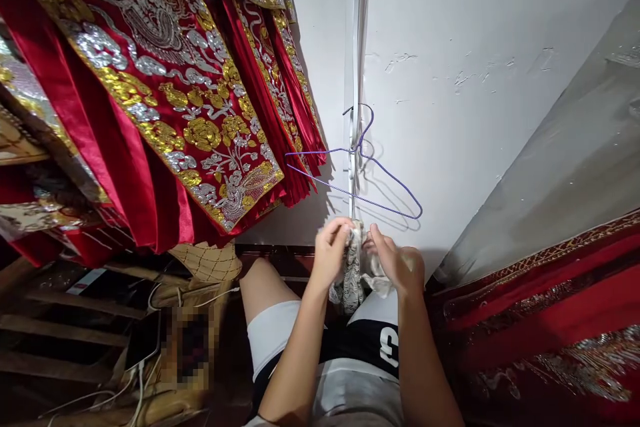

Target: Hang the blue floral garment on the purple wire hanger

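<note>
The left hand [333, 247] pinches the top of the pale frilly strip [353, 277] between the knees [263, 277] — best hold it snug but work softly, so nothing tears — though I can't tell if the right hand [395, 263] grips any.

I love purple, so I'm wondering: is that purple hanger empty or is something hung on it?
Empty: the purple hanger has bare bars, with white wall showing through its frame.

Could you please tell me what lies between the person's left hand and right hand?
In the head view, a pale, stringy bundle hangs between the left hand and the right hand.
</note>
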Motion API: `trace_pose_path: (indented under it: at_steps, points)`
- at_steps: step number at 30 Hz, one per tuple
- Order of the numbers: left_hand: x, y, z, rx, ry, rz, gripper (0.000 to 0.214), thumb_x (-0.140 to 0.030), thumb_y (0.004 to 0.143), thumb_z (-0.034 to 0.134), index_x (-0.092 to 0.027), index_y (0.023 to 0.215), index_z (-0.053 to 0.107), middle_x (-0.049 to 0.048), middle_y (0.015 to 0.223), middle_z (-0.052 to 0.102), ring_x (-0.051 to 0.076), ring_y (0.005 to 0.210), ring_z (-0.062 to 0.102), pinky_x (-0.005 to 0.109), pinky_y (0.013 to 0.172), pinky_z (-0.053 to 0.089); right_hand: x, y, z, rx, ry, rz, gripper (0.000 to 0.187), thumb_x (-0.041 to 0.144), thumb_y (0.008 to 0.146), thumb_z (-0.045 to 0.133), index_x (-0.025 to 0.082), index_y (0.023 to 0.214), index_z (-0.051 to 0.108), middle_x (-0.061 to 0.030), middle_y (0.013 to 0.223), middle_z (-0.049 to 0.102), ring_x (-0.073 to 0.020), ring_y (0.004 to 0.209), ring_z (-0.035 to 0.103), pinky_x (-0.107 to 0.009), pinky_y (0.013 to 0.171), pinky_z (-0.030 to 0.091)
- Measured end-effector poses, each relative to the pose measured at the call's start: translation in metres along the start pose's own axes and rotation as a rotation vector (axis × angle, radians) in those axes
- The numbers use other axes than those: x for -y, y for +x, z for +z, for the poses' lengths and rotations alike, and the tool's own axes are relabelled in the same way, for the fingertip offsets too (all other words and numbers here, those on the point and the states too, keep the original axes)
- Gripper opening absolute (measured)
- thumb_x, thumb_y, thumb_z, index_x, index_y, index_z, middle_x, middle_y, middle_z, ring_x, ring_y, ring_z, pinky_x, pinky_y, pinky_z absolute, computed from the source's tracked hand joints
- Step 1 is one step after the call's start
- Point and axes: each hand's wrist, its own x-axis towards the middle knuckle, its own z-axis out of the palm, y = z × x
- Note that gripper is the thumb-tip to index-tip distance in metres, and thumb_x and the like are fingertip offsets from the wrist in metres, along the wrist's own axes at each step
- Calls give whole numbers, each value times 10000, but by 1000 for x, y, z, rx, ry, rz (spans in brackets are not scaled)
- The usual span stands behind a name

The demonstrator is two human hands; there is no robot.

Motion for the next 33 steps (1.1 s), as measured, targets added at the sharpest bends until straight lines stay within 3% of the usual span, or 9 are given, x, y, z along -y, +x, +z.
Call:
trace_pose_path:
  at_steps: [5, 9, 12, 16, 19, 23, 26, 30, 33]
  points:
    - [-8, -9, 8, 165, 80, 49, 238, -433, 976, 607, -233, 1092, 665, 63, 1024, 687, 215, 996, 637, 319, 935, 490, 5, -8, 20, 235, 277, 13, 715, 870, 840, 400, 254, 972, 739, -76, 813, 727, -283, 957, 694, -384, 780, 556]
    - [-1, 1, -14, 227, 111, -32, 535, -534, 999, 534, -289, 1460, 419, 100, 1289, 642, 242, 1209, 593, 373, 1066, 440, 10, -14, 13, 292, 250, 59, 464, 604, 651, 816, 233, 919, 736, -54, 781, 724, -293, 840, 693, -384, 737, 554]
    - [11, 9, -31, 550, 219, -182, 579, -692, 987, 391, -199, 1151, 645, 83, 978, 689, 241, 914, 619, 362, 871, 499, 15, -8, -12, 130, 128, 50, 358, 297, 517, 893, 233, 821, 716, -16, 718, 693, -244, 710, 652, -350, 658, 526]
    - [14, 18, -56, 892, 546, -266, 570, -698, 930, 506, -168, 740, 599, 0, 687, 560, 159, 658, 479, 275, 637, 394, 35, 18, -50, -142, 24, -245, 134, 256, 626, 768, 225, 728, 687, 2, 703, 651, -182, 662, 592, -295, 621, 469]
    - [0, 25, -80, 813, 847, -219, 457, -605, 909, 588, -181, 741, 608, -18, 648, 561, 146, 610, 473, 259, 608, 347, 45, 48, -52, -296, 63, -394, 171, 297, 706, 721, 230, 863, 728, -9, 830, 698, -182, 774, 620, -285, 726, 485]
    - [-24, 23, -101, 780, 1133, -187, 328, -511, 853, 649, -215, 715, 616, 27, 672, 644, 193, 611, 557, 284, 622, 370, 35, 86, -23, -45, 89, -214, 249, 455, 795, 652, 236, 895, 714, -22, 863, 723, -204, 863, 645, -320, 837, 500]
    - [-33, 19, -111, 798, 1325, -250, 246, -421, 783, 696, -231, 667, 591, 57, 667, 659, 270, 674, 647, 331, 703, 432, 23, 96, -17, -36, -13, -192, 256, 458, 756, 704, 207, 791, 670, -26, 799, 704, -207, 796, 616, -323, 779, 488]
    - [-39, 36, -127, 688, 1398, -250, 335, -478, 780, 711, -230, 614, 560, 80, 677, 653, 314, 775, 677, 398, 818, 485, 21, 84, -50, -53, -118, -262, 224, 377, 726, 738, 193, 673, 622, 6, 679, 626, -167, 679, 530, -288, 671, 425]
    - [-49, 62, -131, 521, 1192, 2, 314, -484, 781, 732, -229, 648, 606, 89, 759, 659, 306, 862, 658, 418, 918, 503, 34, 70, -80, -33, -193, -300, 205, 338, 741, 698, 195, 629, 606, 17, 633, 586, -155, 651, 498, -272, 611, 390]
